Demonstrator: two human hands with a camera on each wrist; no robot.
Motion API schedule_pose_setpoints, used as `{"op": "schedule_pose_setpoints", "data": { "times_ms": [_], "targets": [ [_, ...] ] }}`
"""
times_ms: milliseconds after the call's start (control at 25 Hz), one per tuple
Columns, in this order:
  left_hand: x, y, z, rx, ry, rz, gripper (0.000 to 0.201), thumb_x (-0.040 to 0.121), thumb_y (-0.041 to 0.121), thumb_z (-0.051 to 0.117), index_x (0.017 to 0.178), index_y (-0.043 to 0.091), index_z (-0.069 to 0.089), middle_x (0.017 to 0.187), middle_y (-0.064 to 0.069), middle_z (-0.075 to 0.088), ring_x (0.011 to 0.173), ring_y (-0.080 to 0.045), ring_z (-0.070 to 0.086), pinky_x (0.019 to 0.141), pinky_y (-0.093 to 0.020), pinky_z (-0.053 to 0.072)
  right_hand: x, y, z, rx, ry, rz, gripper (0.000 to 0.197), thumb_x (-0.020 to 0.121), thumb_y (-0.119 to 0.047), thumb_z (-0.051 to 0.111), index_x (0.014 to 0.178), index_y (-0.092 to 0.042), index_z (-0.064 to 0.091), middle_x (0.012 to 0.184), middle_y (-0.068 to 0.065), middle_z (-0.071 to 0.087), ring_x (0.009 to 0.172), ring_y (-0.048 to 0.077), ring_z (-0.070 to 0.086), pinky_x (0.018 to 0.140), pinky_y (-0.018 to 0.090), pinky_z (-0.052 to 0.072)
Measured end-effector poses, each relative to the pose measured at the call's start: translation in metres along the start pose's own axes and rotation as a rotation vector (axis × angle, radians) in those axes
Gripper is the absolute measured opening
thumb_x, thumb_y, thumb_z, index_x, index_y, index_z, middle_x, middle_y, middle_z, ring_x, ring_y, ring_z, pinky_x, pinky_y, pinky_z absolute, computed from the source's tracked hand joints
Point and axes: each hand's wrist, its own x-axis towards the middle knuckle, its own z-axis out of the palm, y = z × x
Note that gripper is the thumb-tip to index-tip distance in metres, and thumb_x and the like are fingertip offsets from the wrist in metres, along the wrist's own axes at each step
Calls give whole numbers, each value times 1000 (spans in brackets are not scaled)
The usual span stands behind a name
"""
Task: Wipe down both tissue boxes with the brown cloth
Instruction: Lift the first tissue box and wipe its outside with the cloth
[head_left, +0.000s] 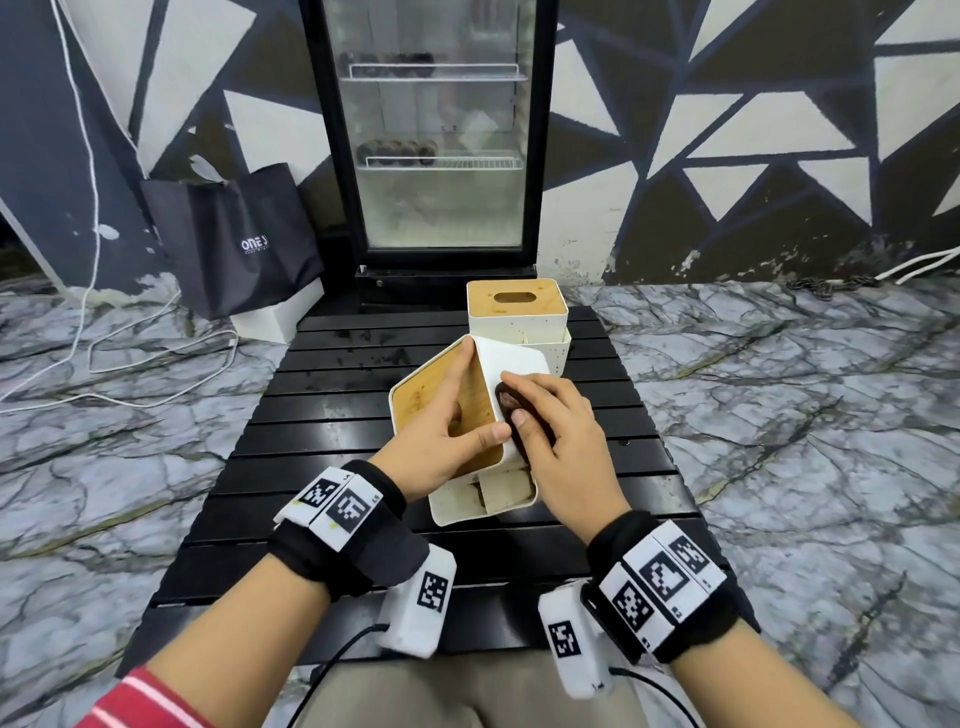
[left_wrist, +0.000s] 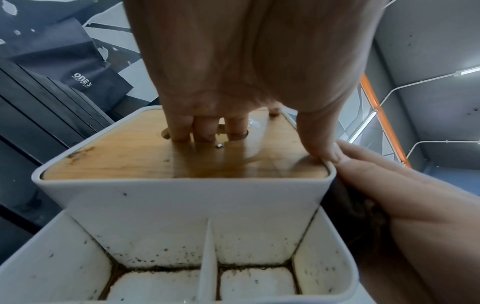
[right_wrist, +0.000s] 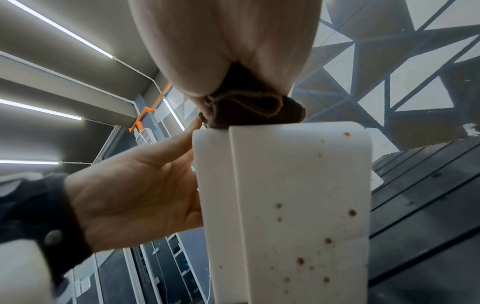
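Observation:
The near tissue box (head_left: 519, 358), white with a wooden lid, is tilted up off the black slatted table (head_left: 332, 415). My left hand (head_left: 457, 415) grips it, with fingers (left_wrist: 205, 131) hooked into the lid slot and the thumb on the rim corner. With the bunched brown cloth (head_left: 511, 410) in its grip, my right hand (head_left: 540, 410) presses it against the box's white side. In the right wrist view the cloth (right_wrist: 246, 111) sits on the spotted white wall (right_wrist: 298, 205). The second tissue box (head_left: 517, 312) stands upright just behind.
A glass-door fridge (head_left: 441, 130) stands beyond the table's far edge. A black bag (head_left: 234, 239) and white cables (head_left: 156, 353) lie on the marble floor to the left. The near box's side compartments (left_wrist: 161, 283) are speckled with dirt.

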Motion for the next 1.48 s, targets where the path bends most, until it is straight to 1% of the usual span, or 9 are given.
{"op": "schedule_pose_setpoints", "data": {
  "times_ms": [160,280,400,520,760,920,1120,1320,1480],
  "targets": [
    [2,-2,-5,-1,21,-14,97,80,38,67,147,38,-4,149,3,33,131,-13,42,112,-33,32,-7,1,3,-19,-6,-29,37,89,-23,45,125,-30,52,115,-20,45,110,8,41,94,2,24],
    [3,-2,-8,7,3,-30,96,81,31,68,146,40,-2,140,1,43,120,-9,51,104,-23,39,-17,1,3,-9,10,-40,36,89,-23,45,124,-32,52,114,-26,44,110,7,41,95,3,24],
    [3,0,-8,11,-23,-30,92,86,18,64,147,38,-2,130,14,47,109,8,54,89,-6,41,-5,-2,3,-43,4,-38,37,88,-19,45,123,-27,54,114,-18,47,109,13,42,94,2,24],
    [3,1,-7,20,-13,-15,92,86,18,64,147,35,-1,124,23,45,102,15,54,85,-2,39,15,-6,2,-31,-42,-25,36,90,-16,46,124,-25,55,114,-12,47,109,16,43,94,9,27],
    [-2,-3,-14,-9,27,-39,98,78,41,68,146,41,-2,122,16,51,112,-2,55,94,-12,41,5,0,1,-27,-24,42,36,92,-13,49,124,-28,53,115,-13,46,112,18,42,95,18,28],
    [-1,-4,-15,-35,-9,-26,94,84,25,68,146,41,-2,126,9,54,108,2,58,87,-8,42,3,-11,11,-53,-25,-1,38,87,-20,43,122,-31,55,116,-13,46,107,14,37,91,11,26],
    [-9,-2,-11,-12,-15,3,87,68,51,68,126,66,5,145,6,37,122,-7,50,108,-29,37,29,-13,5,-40,-44,15,37,92,-10,47,125,-27,53,117,-7,46,108,13,36,95,18,25],
    [-12,-1,-13,-42,-12,-4,87,74,38,69,127,65,5,141,6,44,119,-3,52,110,-32,36,14,-7,8,-108,5,3,37,91,-14,44,125,-24,53,118,-5,47,108,22,39,93,21,25],
    [-10,0,-8,-59,-31,8,88,75,34,69,128,67,7,144,1,42,121,-7,51,111,-36,35,22,-20,9,-96,-23,-32,36,92,-13,44,126,-25,52,113,-9,43,104,12,35,94,21,24]
  ]
}}
